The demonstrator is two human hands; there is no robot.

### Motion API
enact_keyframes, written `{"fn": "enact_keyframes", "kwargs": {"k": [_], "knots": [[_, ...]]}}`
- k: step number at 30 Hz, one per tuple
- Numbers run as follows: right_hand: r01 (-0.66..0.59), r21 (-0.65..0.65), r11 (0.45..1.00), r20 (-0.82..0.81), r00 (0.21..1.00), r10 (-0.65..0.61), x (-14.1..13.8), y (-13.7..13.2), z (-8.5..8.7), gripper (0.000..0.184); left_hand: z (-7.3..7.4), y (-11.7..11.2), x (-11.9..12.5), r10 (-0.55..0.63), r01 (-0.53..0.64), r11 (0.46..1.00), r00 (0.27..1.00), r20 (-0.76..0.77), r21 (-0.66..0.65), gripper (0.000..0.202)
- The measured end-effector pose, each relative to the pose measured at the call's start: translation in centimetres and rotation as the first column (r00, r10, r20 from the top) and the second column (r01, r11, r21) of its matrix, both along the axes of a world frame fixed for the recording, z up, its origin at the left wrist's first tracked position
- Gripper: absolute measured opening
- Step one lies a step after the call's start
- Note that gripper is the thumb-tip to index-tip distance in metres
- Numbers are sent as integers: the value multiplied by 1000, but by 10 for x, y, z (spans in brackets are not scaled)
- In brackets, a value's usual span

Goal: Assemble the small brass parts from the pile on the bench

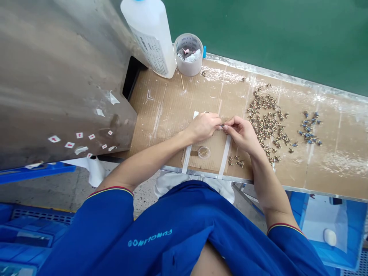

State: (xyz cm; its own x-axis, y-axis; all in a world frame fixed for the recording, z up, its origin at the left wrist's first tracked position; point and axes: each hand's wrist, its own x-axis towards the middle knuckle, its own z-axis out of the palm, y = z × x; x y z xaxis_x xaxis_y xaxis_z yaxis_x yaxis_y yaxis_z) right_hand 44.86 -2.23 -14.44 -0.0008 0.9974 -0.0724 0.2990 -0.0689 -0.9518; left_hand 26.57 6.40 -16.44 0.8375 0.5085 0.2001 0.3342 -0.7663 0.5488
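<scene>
My left hand (204,125) and my right hand (243,132) meet over the cardboard, fingertips closed together in a pinch. Between them is a small dark metal part (222,125), mostly covered by the fingers. Just below my left hand sits a small clear round dish (204,152) with fine gold-coloured bits in it. Under my right wrist lies a small group of brass-coloured parts (236,161). A large scattered pile of similar small brass-coloured parts (264,119) spreads right of my right hand. Farther right is a cluster of parts with blue portions (310,128).
A white plastic bottle (152,42) and a tape roll (188,69) holding scraps stand at the back left. A thin stick (182,82) lies nearby. A metal panel (66,76) rises at left; a green surface (273,38) lies beyond the bench. Blue bins (356,230) are below.
</scene>
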Motion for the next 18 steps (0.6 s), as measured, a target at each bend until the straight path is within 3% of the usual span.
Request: {"fn": "enact_keyframes", "kwargs": {"k": [4,12,18], "knots": [[-9,-5,1000,-45,999,8,1,3,-2,44,-1,1,0,-7,11,998,998,58,-61,25],[127,40,991,-68,990,-124,-11,-1,-15,41,-1,2,0,78,-28,956,984,158,-293,23],[136,1,991,-111,985,-135,-11,-1,-15,43,-3,2,-1,88,-25,943,980,176,-331,22]]}}
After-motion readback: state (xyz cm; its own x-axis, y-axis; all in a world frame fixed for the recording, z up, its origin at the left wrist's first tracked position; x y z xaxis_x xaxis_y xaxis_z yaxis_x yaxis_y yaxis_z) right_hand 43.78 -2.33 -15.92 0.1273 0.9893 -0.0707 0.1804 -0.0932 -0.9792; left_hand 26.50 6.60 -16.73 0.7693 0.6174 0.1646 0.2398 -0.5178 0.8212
